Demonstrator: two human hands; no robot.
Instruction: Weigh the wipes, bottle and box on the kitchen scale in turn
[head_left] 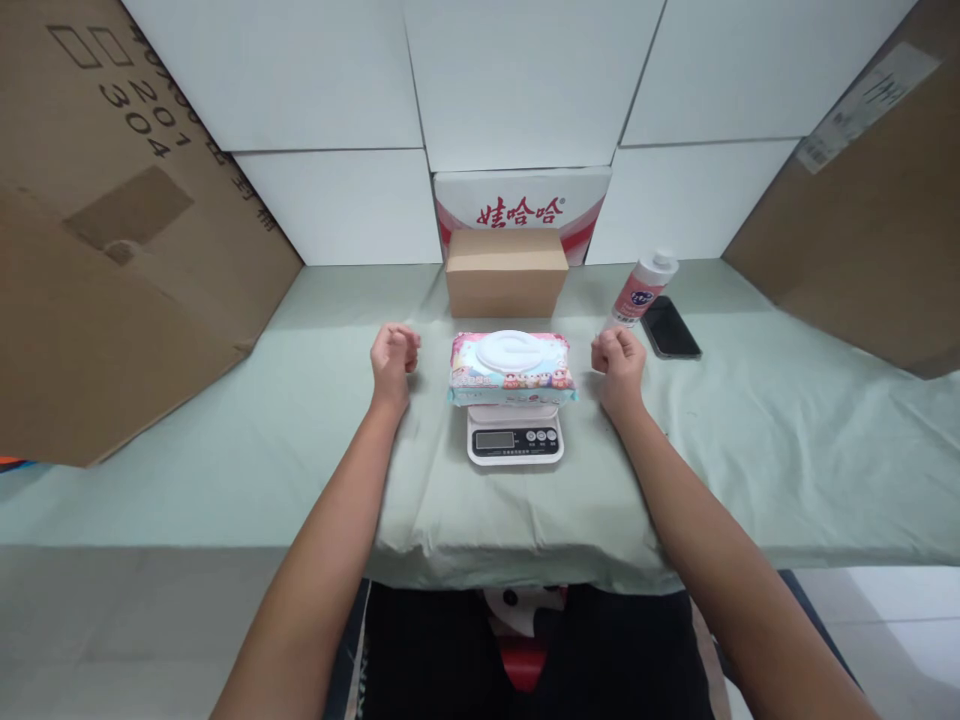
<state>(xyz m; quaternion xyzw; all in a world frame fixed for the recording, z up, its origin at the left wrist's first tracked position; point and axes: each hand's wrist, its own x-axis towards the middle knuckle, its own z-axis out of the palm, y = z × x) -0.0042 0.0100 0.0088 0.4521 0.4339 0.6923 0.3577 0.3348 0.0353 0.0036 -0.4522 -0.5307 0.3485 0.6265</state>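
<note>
A pack of wet wipes point(512, 378) with a white lid lies flat across a white digital kitchen scale point(515, 457), whose display and buttons face me. To the left of the pack, my left hand point(393, 362) rests on the cloth in a loose fist, apart from the pack. My right hand point(619, 364) is closed in a fist to the right of it, also not touching it. I see nothing held in either hand. Just behind my right hand stands a clear bottle with a pink label point(642, 290).
A brown cardboard box point(507, 284) sits behind the scale, in front of a white carton with red lettering point(525, 205). A black phone point(671, 328) lies beside the bottle. Large cardboard panels point(112, 300) flank the table on both sides. A pale green cloth point(315, 400) covers the table.
</note>
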